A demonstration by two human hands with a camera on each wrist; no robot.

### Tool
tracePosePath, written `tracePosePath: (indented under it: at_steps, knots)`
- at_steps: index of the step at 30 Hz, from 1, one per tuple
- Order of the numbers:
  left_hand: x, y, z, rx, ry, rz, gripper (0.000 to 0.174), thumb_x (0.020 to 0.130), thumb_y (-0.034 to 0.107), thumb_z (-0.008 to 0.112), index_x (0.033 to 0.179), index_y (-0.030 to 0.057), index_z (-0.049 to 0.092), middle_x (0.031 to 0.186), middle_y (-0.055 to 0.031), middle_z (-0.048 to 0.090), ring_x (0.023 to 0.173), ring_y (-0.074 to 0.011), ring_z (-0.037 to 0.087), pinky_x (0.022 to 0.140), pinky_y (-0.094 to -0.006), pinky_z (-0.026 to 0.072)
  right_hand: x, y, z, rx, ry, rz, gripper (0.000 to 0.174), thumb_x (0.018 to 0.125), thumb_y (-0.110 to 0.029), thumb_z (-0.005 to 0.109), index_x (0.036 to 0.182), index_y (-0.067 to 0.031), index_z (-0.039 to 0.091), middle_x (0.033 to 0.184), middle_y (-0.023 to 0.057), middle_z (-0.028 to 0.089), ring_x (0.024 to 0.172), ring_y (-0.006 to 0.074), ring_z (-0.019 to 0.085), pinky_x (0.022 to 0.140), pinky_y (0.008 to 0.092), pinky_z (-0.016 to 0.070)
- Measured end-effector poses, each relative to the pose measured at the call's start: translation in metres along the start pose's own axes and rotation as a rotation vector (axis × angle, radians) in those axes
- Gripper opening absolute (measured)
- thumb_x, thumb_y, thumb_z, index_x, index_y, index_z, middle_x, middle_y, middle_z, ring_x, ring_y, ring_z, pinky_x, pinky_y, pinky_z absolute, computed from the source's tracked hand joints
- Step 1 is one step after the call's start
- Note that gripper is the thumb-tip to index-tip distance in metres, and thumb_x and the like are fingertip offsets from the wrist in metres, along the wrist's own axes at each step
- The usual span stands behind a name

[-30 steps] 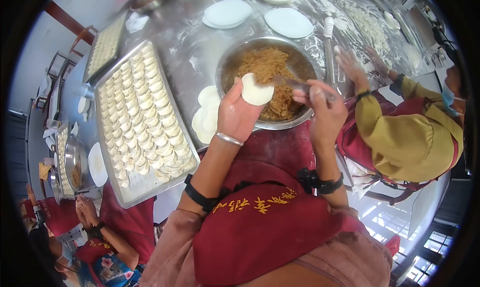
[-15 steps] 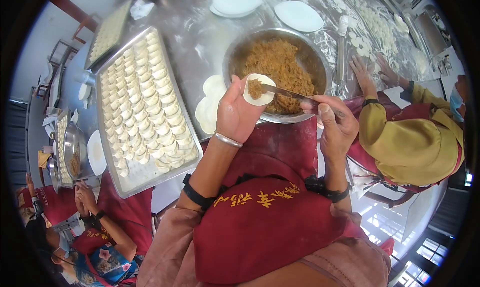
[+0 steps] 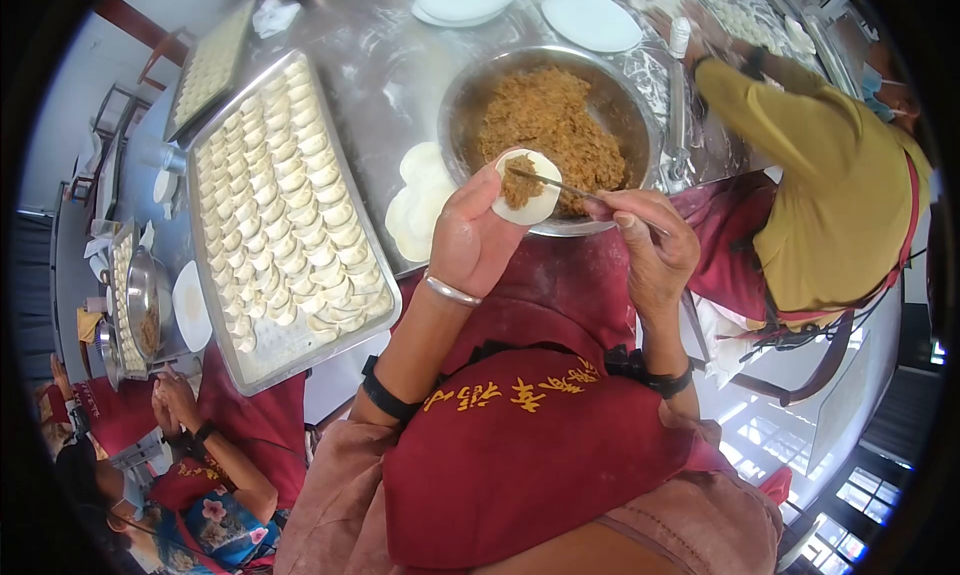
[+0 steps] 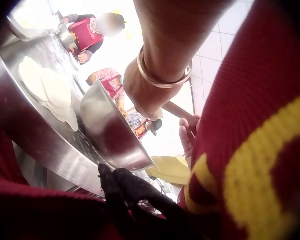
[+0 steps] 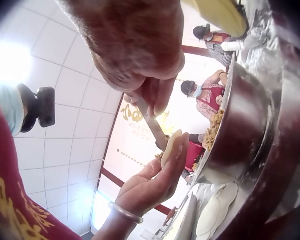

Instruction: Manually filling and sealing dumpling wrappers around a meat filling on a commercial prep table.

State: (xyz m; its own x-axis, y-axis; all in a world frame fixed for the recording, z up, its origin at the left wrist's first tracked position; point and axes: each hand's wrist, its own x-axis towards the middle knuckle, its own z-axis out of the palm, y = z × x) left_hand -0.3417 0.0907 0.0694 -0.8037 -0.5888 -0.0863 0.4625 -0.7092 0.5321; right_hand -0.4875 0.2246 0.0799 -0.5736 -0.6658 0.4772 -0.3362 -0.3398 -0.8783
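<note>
Tiled clg (image 5: 77,87), pale wall (image 3: 70,125), shiny flr (image 3: 765,435) nr windows (image 3: 868,492)

Bowl (image 3: 628,107): silver-grey. Filling (image 3: 545,110) inside bowl: orange-brown. Wrappers (image 3: 415,215) just left of bowl: off-white. Dumplings (image 3: 290,195) farther left of bowl: cream. Apron (image 3: 530,475) nearer than bowl: maroon, yellow characters (image 3: 525,395). Shirt (image 3: 825,185) right of bowl: mustard. Garment (image 3: 218,520) far lower left of bowl: blue, pink floral pattern.

maroon apron (image 3: 540,465), yellow characters (image 3: 520,393); dusty-pink sleeves (image 3: 340,485); black wrist straps (image 3: 388,393); silver bangle (image 3: 452,291).
</note>
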Motion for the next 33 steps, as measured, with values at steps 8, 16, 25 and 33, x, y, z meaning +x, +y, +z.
tracePosePath:
  at_steps: [8,16,25,33]
  knots:
    - [0.000,0.003,-0.001,-0.019,0.126,0.008,0.042,0.104,0.023,0.041,0.137,-0.0037,0.043,0.135,-0.0156,0.053,0.126,-0.0281,0.051,0.110,-0.0436,0.0393,0.014,0.012,-0.016,-0.380,0.136,-0.094,0.014,0.091,-0.008,0.065,0.100,0.0010,0.070,0.090,0.0132,0.072,0.083,0.0213,0.070,0.076,0.0290,0.0554]
    - [-0.002,0.004,0.003,-0.067,0.109,-0.037,0.051,0.106,0.037,0.031,0.136,-0.0029,0.042,0.134,-0.0149,0.052,0.126,-0.0275,0.050,0.109,-0.0437,0.0387,0.016,-0.017,-0.013,0.284,0.128,0.321,0.022,0.096,-0.011,0.059,0.107,0.0075,0.063,0.088,0.0168,0.071,0.077,0.0218,0.071,0.071,0.0300,0.0582]
    - [-0.014,0.007,0.008,0.033,0.106,-0.059,0.058,0.106,0.041,0.027,0.138,-0.0044,0.042,0.136,-0.0171,0.052,0.128,-0.0271,0.049,0.110,-0.0430,0.0376,0.019,0.002,0.003,0.287,0.086,0.481,0.021,0.095,-0.008,0.058,0.104,0.0102,0.063,0.088,0.0186,0.069,0.072,0.0238,0.072,0.065,0.0306,0.0591]
    - [-0.021,0.009,0.009,0.044,0.099,-0.080,0.060,0.106,0.043,0.028,0.138,-0.0058,0.041,0.136,-0.0176,0.052,0.127,-0.0265,0.050,0.109,-0.0421,0.0390,0.021,0.012,-0.002,0.368,0.106,0.542,0.019,0.093,-0.004,0.057,0.102,0.0118,0.062,0.087,0.0202,0.069,0.068,0.0253,0.071,0.059,0.0301,0.0598]
